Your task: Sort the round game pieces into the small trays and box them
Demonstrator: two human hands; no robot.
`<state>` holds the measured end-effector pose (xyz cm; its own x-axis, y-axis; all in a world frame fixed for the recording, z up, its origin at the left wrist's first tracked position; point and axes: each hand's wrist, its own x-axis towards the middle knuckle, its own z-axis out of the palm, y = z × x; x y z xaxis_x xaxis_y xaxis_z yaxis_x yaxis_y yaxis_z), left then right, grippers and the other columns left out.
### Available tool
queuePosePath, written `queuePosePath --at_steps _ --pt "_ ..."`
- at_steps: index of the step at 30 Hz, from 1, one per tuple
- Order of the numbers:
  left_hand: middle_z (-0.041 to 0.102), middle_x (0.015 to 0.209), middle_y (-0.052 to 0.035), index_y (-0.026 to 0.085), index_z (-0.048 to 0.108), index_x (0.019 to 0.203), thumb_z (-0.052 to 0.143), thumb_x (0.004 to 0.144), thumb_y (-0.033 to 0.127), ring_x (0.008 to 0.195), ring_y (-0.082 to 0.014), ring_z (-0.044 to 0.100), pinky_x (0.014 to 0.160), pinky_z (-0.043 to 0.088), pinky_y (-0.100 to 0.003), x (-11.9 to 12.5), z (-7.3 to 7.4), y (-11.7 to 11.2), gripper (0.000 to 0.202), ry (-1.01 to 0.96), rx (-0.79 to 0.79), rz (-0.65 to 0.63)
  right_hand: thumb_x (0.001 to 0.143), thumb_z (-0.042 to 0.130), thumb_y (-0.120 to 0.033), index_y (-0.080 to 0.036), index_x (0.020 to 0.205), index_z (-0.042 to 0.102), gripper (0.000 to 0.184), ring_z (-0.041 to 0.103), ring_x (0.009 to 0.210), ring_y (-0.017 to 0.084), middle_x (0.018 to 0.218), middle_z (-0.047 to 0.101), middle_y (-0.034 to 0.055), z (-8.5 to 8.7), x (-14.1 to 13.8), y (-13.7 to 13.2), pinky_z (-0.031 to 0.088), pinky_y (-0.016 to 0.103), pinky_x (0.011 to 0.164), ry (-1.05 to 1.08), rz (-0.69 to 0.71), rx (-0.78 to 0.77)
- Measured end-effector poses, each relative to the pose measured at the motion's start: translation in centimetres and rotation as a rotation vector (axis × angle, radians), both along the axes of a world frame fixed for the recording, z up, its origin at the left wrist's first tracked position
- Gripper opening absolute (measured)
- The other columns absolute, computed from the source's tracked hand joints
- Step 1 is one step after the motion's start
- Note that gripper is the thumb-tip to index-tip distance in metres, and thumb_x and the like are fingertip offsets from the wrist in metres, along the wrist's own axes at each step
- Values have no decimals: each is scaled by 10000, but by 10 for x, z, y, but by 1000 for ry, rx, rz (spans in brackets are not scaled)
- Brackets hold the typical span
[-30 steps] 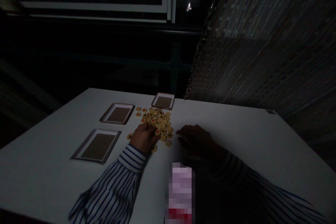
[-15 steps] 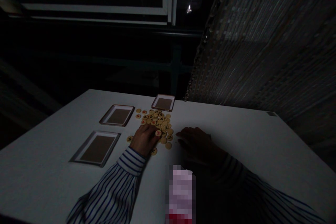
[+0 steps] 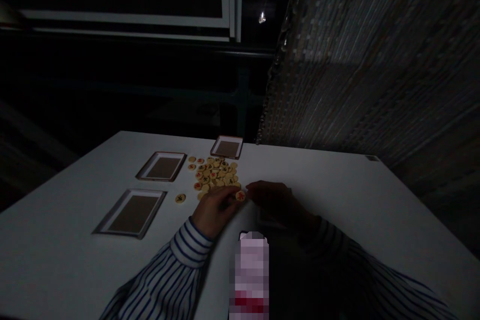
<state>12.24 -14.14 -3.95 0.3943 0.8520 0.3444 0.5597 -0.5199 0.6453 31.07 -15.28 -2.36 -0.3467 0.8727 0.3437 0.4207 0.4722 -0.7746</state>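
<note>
A round wooden Chinese chess piece [image 3: 240, 195] with a red character is pinched between the thumb and fingers of my left hand [image 3: 217, 210]. That hand is closed, at the near side of a heap of Chinese chess pieces [image 3: 215, 174] marked in red and black. Just right of the held piece, my right hand [image 3: 275, 202] reaches leftward with fingers stretched out, and nothing shows in it. Deep shadow covers much of the right hand. One piece with a black character [image 3: 180, 198] lies apart on the left.
Three shallow trays lie on the white table [image 3: 337, 200]: a near-left tray [image 3: 131, 214], a middle-left tray [image 3: 162, 166] and a far tray [image 3: 227, 147]. Part of another flat edge shows beneath my right hand. A bead curtain [image 3: 337, 70] hangs at the right.
My left hand has moved right, carrying the red-marked piece away from the heap toward my right hand. The view has shifted slightly.
</note>
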Motion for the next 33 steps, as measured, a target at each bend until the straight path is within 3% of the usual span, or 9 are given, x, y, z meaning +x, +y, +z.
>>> queuePosePath --at_steps 6,9,13,16,27,33 --pt "637 785 -32 188 610 966 574 719 292 711 -132 567 664 460 -258 20 4 -15 270 -137 -73 -31 794 503 -275 -167 866 630 181 602 770 137 839 655 44 6 12 -16 487 269 682 116 5 -142" --pt "654 738 -28 166 631 909 593 696 281 675 -129 583 623 470 -244 29 9 -21 244 -250 -242 -20 791 511 -285 -176 848 647 183 609 775 139 828 662 38 9 18 -25 493 282 702 177 -12 -189" --pt "686 787 -57 130 633 847 609 676 304 732 -152 624 677 494 -264 39 13 -24 244 -498 -548 -55 770 542 -270 -195 886 650 175 612 775 135 842 666 28 9 25 -36 498 283 708 203 -59 -161" --pt "693 783 -63 123 638 823 640 648 314 745 -159 633 709 496 -271 46 13 -25 259 -609 -651 -77 779 525 -303 -201 935 637 217 609 791 141 863 665 34 9 29 -44 499 291 705 167 -58 -128" --pt "697 782 -65 125 652 798 672 609 293 735 -158 637 689 496 -250 58 7 -25 254 -664 -694 -99 839 438 -251 -175 899 589 180 554 778 138 849 633 56 23 36 -54 422 300 700 -452 -116 285" --pt "695 787 -68 128 657 797 638 630 325 744 -172 632 693 496 -281 62 3 -21 259 -534 -623 -116 838 438 -241 -170 884 597 180 560 794 144 876 631 69 23 41 -55 414 294 705 -546 -74 291"
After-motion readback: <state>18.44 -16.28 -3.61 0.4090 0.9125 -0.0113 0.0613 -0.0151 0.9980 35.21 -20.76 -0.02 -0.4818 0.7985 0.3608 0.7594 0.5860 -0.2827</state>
